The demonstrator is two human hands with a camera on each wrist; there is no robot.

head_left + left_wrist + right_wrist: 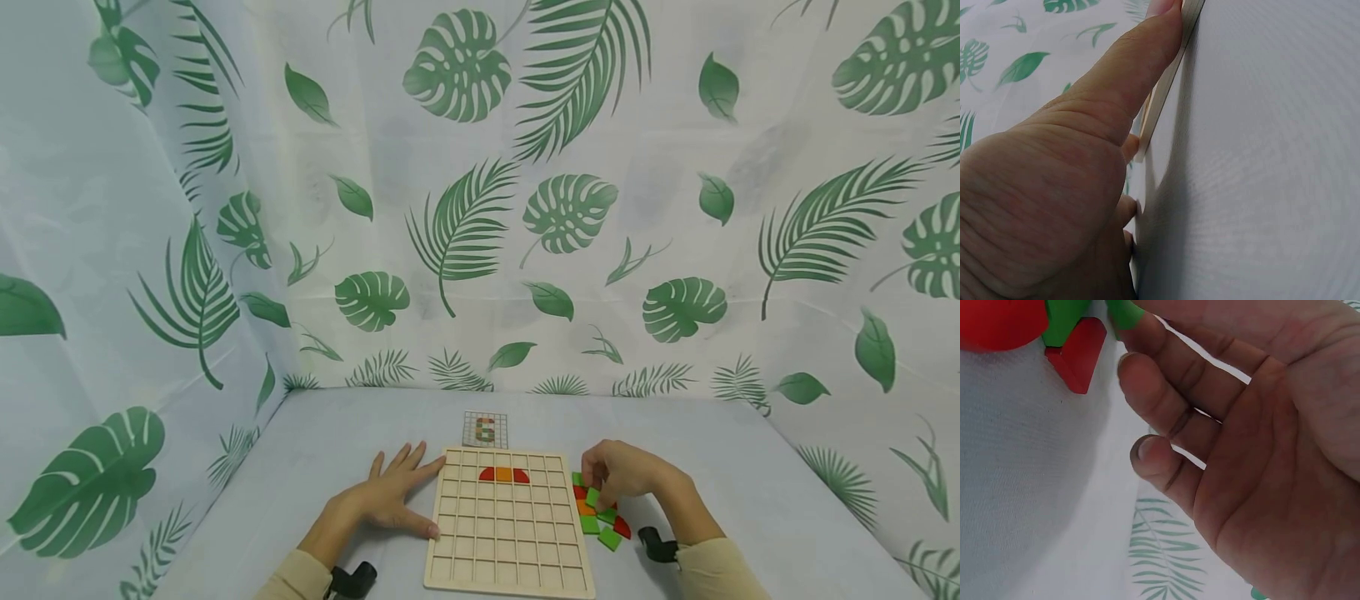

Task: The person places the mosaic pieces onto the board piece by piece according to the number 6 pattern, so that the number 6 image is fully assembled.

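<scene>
A wooden grid board (506, 529) lies in front of me with two red rounded tiles and an orange square tile (504, 474) between them, in a row near its far side. My left hand (393, 493) is spread flat at the board's left edge, thumb and forefinger touching it; in the left wrist view the thumb (1138, 69) presses along the side. Over a loose tile pile right of the board, my right hand (628, 468) pinches a green square tile (593, 497). The right wrist view shows part of that green tile (1124, 314) at the fingertips, the other fingers loosely curled.
Several green, red and orange tiles lie in the pile, with a green tile (610, 539) at its near end and a red rounded tile (622, 527) beside it. Behind the board is a gridded pattern card (485, 429) showing a coloured figure. A leaf-printed cloth surrounds the table.
</scene>
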